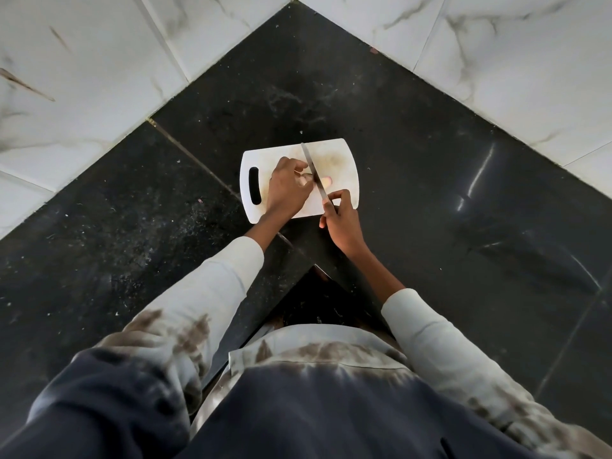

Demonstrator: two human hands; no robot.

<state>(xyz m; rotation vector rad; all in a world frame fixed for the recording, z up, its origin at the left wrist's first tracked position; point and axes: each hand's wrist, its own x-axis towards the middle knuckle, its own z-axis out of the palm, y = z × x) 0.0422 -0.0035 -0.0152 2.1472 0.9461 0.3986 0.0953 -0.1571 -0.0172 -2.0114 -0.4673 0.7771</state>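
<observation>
on the black counter (132, 226) lies a white cutting board (341, 160), its handle slot at the left end. the left hand (286, 188) curls its fingers onto a small pale piece of food (327, 182) near the board's middle, pinning it there. the knife (313, 167) crosses over that piece, its handle clasped in the right hand (342, 221) at the board's near edge. for a clean slice, the person should tuck the fingertips back from the blade, keep the piece from rolling, and bring the edge straight down.
</observation>
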